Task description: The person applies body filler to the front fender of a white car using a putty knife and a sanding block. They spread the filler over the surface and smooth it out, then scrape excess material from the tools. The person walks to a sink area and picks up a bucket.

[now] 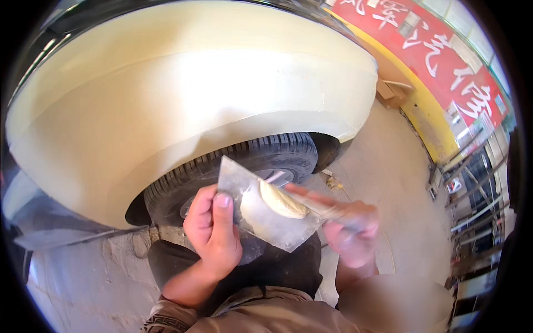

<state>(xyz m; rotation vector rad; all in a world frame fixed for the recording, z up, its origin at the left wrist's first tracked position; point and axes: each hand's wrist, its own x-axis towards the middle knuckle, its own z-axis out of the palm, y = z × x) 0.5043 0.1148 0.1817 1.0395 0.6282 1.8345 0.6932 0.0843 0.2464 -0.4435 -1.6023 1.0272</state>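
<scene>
My left hand (214,236) grips a flat grey metal plate (286,238) by its left edge, with the thumb on top. A mound of pale yellow putty (280,201) lies on the plate, and a thinner smear spreads beside it. My right hand (355,236), blurred by motion, is closed around a putty knife (327,212) at the plate's right edge. The knife's blade is smeared and partly hidden by the fingers. Just beyond both hands is a car's cream-coloured fender (183,89), arching over a black tyre (236,152).
Below the fender stretches a dusty concrete floor (400,188). A cardboard box (393,93) sits at the far right, by a red and yellow sign board (427,50). Metal racks (483,194) line the right side. My dark-trousered knees (172,266) are under my hands.
</scene>
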